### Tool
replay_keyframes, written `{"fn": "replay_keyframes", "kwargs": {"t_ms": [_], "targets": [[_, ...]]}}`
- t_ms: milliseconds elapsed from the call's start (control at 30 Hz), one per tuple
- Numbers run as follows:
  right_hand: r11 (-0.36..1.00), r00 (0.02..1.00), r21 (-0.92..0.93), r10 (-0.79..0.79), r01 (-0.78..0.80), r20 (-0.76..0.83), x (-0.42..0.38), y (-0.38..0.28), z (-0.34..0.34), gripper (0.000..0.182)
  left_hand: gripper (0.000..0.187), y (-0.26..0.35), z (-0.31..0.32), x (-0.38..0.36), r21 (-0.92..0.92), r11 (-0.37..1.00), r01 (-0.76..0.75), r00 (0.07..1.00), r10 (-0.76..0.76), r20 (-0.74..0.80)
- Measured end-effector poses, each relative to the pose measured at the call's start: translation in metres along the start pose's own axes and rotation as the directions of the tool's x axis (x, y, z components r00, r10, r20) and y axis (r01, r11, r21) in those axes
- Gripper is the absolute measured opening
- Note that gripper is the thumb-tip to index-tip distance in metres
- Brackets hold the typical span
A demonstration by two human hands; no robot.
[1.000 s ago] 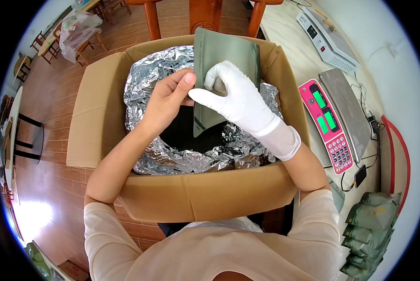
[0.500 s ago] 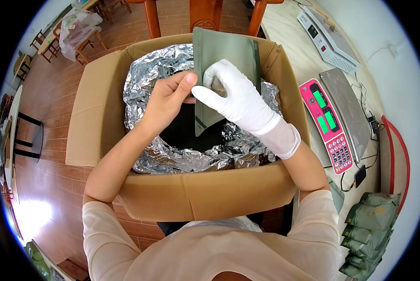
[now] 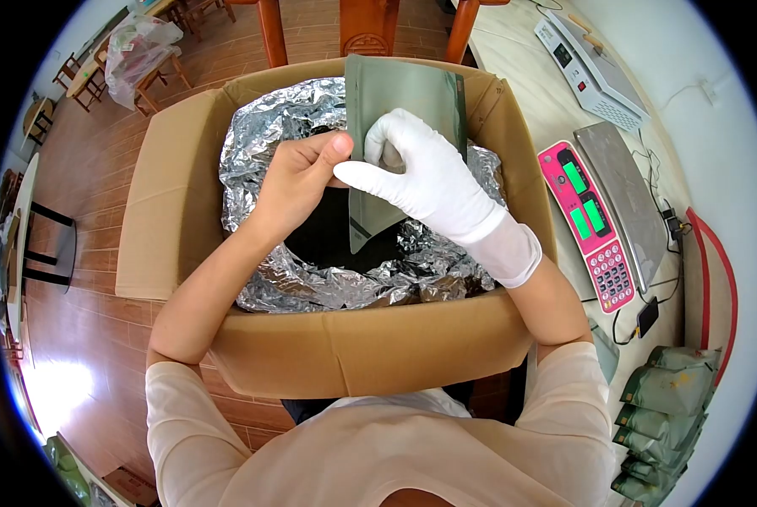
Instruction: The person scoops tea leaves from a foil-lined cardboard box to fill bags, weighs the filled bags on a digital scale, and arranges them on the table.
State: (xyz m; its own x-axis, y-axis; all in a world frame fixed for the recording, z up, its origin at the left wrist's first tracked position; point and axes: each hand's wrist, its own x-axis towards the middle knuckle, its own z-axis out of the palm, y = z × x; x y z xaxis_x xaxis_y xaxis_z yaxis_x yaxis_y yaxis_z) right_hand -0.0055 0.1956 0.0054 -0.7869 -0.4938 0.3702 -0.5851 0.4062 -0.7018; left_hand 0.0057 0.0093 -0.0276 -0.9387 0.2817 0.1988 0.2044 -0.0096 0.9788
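Observation:
A flat green pouch (image 3: 421, 93) stands tilted over the open carton. My left hand (image 3: 301, 176), bare, pinches its left edge between thumb and fingers. My right hand (image 3: 429, 173) wears a white glove; its fingers curl against the pouch's front, and the thumb reaches to the left edge near my left fingertips. Part of the pouch is covered by the glove. Below, crumpled silver foil (image 3: 264, 127) lines the cardboard box (image 3: 353, 351), with dark contents (image 3: 336, 237) showing in the middle.
On the right-hand table, a pink scale (image 3: 594, 232) with lit green displays stands beside a metal platform. A white machine (image 3: 590, 72) sits farther back. Several filled green pouches (image 3: 666, 406) stand at lower right. A wooden chair (image 3: 367, 34) is behind the box.
The pouch has shifted slightly down and left. My right thumb has slid left across its edge, closer to my left fingers. My left hand has barely moved.

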Motion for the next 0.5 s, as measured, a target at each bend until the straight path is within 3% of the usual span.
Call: {"fn": "replay_keyframes", "kwargs": {"t_ms": [167, 267, 367, 433, 500], "targets": [[1.0, 1.0, -0.017, -0.01, 0.01, -0.006, 0.0, 0.008, 0.003, 0.043, 0.046, -0.005, 0.0, 0.002, 0.005, 1.0, -0.027, 1.0, 0.027, -0.006], [0.996, 0.999, 0.069, -0.046, 0.048, -0.02, 0.002, 0.011, 0.003, 0.046, 0.044, 0.003, 0.004, 0.001, 0.002, 0.998, -0.069, 0.997, 0.069, -0.041], [0.999, 1.0, 0.045, -0.011, 0.01, 0.022, 0.002, 0.007, -0.001, 0.047, 0.043, 0.002, 0.0, 0.001, -0.018, 0.998, -0.054, 0.998, 0.055, 0.031], [1.0, 0.998, 0.013, -0.016, 0.015, 0.059, 0.002, 0.006, -0.003, 0.038, 0.041, 0.004, -0.001, 0.001, 0.022, 0.999, -0.045, 0.998, 0.044, 0.044], [0.999, 0.999, 0.032, -0.031, 0.03, 0.041, 0.002, 0.01, 0.0, 0.043, 0.041, 0.005, -0.003, 0.002, 0.067, 0.998, -0.014, 0.999, 0.011, 0.051]]}}
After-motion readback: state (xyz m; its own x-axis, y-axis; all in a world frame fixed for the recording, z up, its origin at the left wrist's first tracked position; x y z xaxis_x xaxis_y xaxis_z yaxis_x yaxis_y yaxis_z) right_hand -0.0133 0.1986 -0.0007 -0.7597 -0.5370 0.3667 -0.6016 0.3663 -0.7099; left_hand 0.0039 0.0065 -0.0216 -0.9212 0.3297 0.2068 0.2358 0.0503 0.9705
